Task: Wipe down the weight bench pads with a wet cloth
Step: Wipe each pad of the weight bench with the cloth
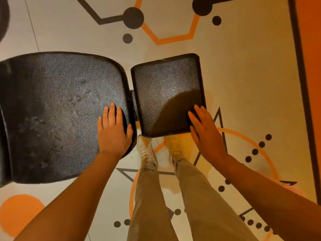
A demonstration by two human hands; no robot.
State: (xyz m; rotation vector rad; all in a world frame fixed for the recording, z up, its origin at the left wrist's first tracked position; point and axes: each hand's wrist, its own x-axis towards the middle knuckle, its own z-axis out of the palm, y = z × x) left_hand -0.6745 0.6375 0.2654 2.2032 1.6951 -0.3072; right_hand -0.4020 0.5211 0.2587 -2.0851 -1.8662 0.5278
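Observation:
Two black textured bench pads lie below me, side by side. The long back pad (pixel 57 108) fills the left, with dull smudges on its surface. The smaller seat pad (pixel 166 91) sits to its right, across a narrow gap. My left hand (pixel 113 129) rests flat on the back pad's near right corner, fingers straight. My right hand (pixel 205 129) lies flat with straight fingers at the seat pad's near right corner, fingertips on the pad's edge. No cloth is in view.
The pale floor (pixel 251 70) carries orange and dark grey lines, dots and circles. My own legs and light shoes (pixel 147 150) stand just in front of the seat pad. An orange strip with a dark border (pixel 311 84) runs along the right edge.

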